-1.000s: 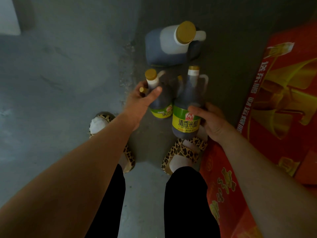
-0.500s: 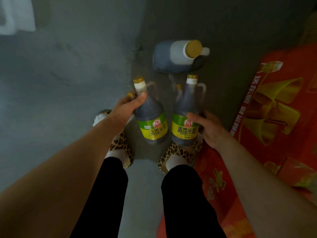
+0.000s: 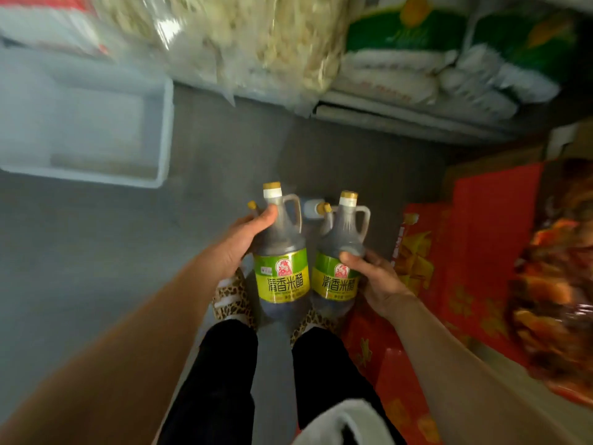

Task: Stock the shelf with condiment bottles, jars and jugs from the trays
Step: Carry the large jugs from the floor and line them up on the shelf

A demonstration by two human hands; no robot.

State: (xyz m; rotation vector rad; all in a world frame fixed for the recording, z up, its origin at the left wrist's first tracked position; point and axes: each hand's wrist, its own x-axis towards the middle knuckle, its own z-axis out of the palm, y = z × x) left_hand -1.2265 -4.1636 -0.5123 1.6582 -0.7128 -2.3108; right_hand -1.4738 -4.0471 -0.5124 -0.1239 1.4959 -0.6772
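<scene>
- Vinegar bottles fill both our hands: the left bottle sits in our left hand and the right bottle in our right hand, both held above the grey floor in front of our legs.
- Each bottle's long axis runs nearly upright, gold cap pointing up and away from us, looped handle turned to the right, green-and-yellow label facing us.
- Our left grip wraps the left bottle's shoulder, thumb across its front; our right grip curls round the right bottle at label height, thumb on the front.
- A second small gold cap shows behind the left hand and another between the bottles; we cannot tell what holds them.
- Dark liquid fills both bottles to the neck.
- The white plastic tray lies on the floor at upper left; its contents are blurred.
- Red printed cartons stand on the right.
- Bagged goods lie stacked along the top.
</scene>
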